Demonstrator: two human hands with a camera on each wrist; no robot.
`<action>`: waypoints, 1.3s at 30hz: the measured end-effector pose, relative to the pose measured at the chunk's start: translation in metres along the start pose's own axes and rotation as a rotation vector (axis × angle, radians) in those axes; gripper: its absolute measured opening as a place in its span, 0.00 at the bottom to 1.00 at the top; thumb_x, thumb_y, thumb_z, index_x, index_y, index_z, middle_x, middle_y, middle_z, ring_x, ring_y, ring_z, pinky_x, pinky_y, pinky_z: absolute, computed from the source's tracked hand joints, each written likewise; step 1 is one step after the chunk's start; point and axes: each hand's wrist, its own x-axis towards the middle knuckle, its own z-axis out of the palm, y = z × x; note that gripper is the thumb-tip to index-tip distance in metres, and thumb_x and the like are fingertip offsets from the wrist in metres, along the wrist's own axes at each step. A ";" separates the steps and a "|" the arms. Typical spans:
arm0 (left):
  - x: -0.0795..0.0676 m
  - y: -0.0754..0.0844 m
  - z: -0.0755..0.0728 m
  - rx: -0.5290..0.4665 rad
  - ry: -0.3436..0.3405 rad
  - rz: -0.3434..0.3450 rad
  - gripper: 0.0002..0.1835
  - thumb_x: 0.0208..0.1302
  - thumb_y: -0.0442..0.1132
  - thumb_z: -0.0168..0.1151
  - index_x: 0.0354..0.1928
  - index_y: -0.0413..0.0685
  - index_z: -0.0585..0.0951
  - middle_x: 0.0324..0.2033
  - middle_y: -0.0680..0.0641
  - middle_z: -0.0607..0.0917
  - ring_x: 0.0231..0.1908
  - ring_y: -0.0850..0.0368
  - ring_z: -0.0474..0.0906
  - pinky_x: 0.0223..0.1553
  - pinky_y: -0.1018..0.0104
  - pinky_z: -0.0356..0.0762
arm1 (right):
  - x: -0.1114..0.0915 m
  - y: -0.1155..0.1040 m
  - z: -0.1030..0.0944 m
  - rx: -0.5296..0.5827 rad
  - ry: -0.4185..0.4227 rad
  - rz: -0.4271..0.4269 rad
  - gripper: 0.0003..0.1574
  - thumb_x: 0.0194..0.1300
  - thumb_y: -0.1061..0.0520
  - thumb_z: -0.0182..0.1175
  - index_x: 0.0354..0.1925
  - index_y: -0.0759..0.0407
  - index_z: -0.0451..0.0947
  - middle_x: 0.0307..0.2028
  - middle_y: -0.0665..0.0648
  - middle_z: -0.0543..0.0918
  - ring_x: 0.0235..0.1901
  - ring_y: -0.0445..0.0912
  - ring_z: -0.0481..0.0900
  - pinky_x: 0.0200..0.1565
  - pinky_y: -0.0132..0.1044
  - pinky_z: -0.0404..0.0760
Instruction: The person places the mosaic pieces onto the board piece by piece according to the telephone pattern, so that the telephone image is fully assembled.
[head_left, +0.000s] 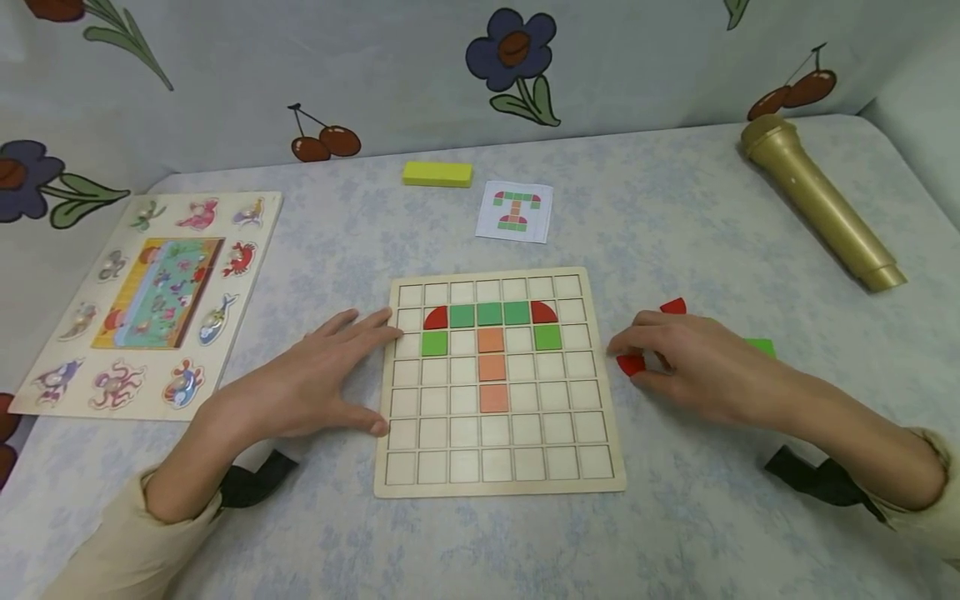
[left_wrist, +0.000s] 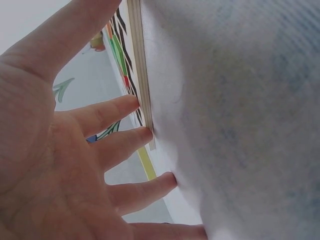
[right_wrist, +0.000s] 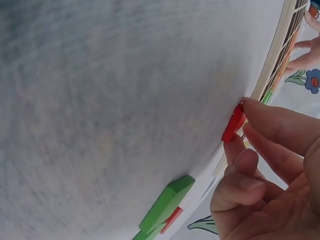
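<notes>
A square wooden grid board [head_left: 498, 490] lies flat, with green squares [head_left: 489, 314], orange squares [head_left: 493, 367] and two red quarter-round pieces [head_left: 543, 312] set in its cells. My left hand [head_left: 306, 385] touches the board's left edge, its fingers spread and the thumb lower down on the rim. Just off the right edge, my right hand [head_left: 701, 367] pinches a red quarter-round piece [right_wrist: 233, 124] between thumb and fingertips, low over the tabletop. Beyond that hand lie another red piece [head_left: 672, 306] and a green block [right_wrist: 167, 202], both partly hidden in the head view.
A picture card [head_left: 514, 212] with a coloured pattern lies behind the board, beside a yellow block [head_left: 437, 174]. On the left is a sea-animal puzzle board [head_left: 157, 217]. A gold toy microphone [head_left: 825, 204] lies at the back right.
</notes>
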 end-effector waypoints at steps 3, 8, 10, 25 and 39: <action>0.000 0.000 0.000 0.004 -0.001 0.001 0.54 0.47 0.58 0.78 0.74 0.52 0.63 0.76 0.46 0.52 0.73 0.34 0.42 0.61 0.30 0.53 | 0.000 0.001 0.000 -0.016 -0.010 0.018 0.19 0.57 0.62 0.72 0.48 0.54 0.84 0.34 0.43 0.75 0.29 0.38 0.69 0.32 0.35 0.73; 0.001 0.001 0.000 0.005 -0.007 -0.005 0.54 0.47 0.58 0.78 0.75 0.52 0.62 0.77 0.46 0.51 0.73 0.35 0.42 0.62 0.30 0.52 | -0.002 0.003 -0.001 -0.017 -0.043 0.034 0.21 0.56 0.58 0.74 0.50 0.54 0.84 0.35 0.42 0.76 0.30 0.37 0.70 0.33 0.35 0.74; 0.001 0.002 0.000 0.003 -0.010 -0.009 0.54 0.47 0.58 0.78 0.75 0.52 0.62 0.77 0.46 0.51 0.73 0.35 0.41 0.62 0.30 0.51 | -0.002 0.004 -0.003 -0.009 -0.067 0.042 0.22 0.55 0.58 0.74 0.50 0.53 0.84 0.36 0.42 0.77 0.31 0.37 0.71 0.35 0.36 0.75; 0.000 0.001 0.000 -0.004 -0.007 -0.013 0.54 0.47 0.58 0.78 0.74 0.52 0.62 0.77 0.47 0.51 0.74 0.37 0.41 0.62 0.30 0.50 | -0.005 0.009 -0.003 0.005 -0.044 0.044 0.13 0.54 0.54 0.76 0.35 0.43 0.80 0.31 0.39 0.74 0.30 0.37 0.70 0.35 0.35 0.73; -0.001 0.001 0.000 -0.012 0.000 -0.026 0.53 0.47 0.57 0.79 0.74 0.54 0.63 0.77 0.47 0.51 0.74 0.38 0.41 0.62 0.29 0.49 | -0.004 0.010 -0.002 -0.010 -0.026 0.001 0.14 0.53 0.59 0.75 0.37 0.45 0.84 0.36 0.39 0.77 0.31 0.36 0.72 0.35 0.34 0.74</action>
